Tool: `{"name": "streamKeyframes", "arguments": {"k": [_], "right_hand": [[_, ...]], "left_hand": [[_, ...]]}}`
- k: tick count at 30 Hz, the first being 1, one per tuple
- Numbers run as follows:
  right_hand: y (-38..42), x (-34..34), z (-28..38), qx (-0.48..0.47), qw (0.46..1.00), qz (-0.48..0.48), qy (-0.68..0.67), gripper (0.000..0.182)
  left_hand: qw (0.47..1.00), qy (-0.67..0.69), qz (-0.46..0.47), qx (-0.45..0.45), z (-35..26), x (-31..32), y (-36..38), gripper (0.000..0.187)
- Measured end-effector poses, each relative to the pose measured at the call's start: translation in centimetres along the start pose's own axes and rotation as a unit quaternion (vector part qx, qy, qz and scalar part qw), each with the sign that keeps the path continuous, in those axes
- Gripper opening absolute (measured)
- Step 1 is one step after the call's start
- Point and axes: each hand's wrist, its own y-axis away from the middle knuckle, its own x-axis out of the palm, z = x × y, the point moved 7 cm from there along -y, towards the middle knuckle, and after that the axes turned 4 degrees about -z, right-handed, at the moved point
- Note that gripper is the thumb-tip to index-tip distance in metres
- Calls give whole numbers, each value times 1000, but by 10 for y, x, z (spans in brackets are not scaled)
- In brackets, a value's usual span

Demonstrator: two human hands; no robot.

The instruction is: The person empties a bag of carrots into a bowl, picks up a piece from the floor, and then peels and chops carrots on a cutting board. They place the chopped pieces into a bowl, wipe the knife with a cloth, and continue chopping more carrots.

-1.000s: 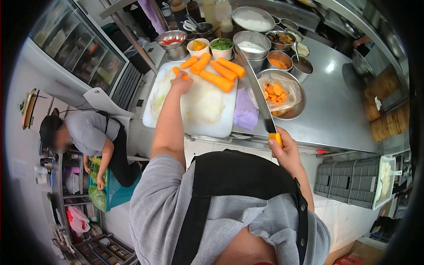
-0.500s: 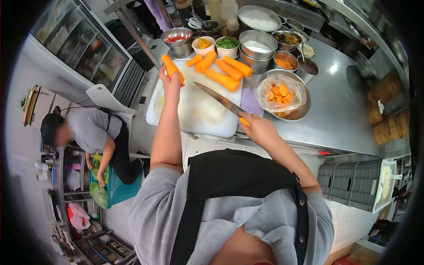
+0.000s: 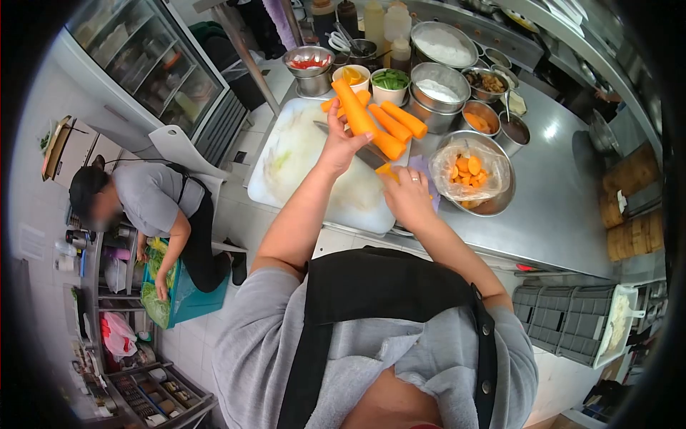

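In the head view, my left hand (image 3: pixel 343 149) is closed around a peeled carrot (image 3: pixel 351 104), fingers on one side and thumb on the other. This carrot overlaps other peeled carrots (image 3: pixel 397 120) at the right side of the white cutting board (image 3: pixel 286 179). My right hand (image 3: pixel 411 193) grips a knife (image 3: pixel 371 156) by its orange-yellow handle, near the board's right edge. Its blade points up and left, partly hidden behind my left hand and wrist. To the right, a metal bowl (image 3: pixel 509 194) holds a plastic bag with sliced carrots (image 3: pixel 468 170).
Metal bowls of white powder (image 3: pixel 444 44), a cup of chopped greens (image 3: pixel 390 80) and sauce bottles (image 3: pixel 373 25) line the back. A co-worker (image 3: pixel 153 200) sits at the left over a teal crate (image 3: pixel 193 300) of leafy vegetables. A grey crate (image 3: pixel 557 322) stands at the right.
My left hand has moved right with its carrot, from the board's left side to the other carrots. My right hand and the knife have shifted slightly, and the view has turned a little.
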Motion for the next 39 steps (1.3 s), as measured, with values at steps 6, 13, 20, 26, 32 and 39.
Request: {"name": "streamKeyframes", "arguments": {"k": [6, 13, 20, 26, 32, 39], "right_hand": [[34, -36, 4, -15, 986, -10, -163, 29], [62, -55, -7, 41, 977, -4, -209, 21], [76, -57, -12, 72, 973, 7, -220, 22], [82, -53, -11, 83, 969, 34, -231, 22], [83, -47, -6, 131, 950, 62, -278, 20], [37, -41, 0, 127, 963, 48, -231, 21]], "left_hand": [[992, -15, -82, -90, 4, 13, -9, 85], [944, 154, -22, -291, 38, 29, -41, 40], [945, 37, -38, -323, 54, 28, -49, 43], [951, -24, -71, -299, 22, 4, -24, 38], [955, -212, -157, -133, -13, -52, 47, 24], [913, -395, -102, 26, 16, -97, 105, 39]]}}
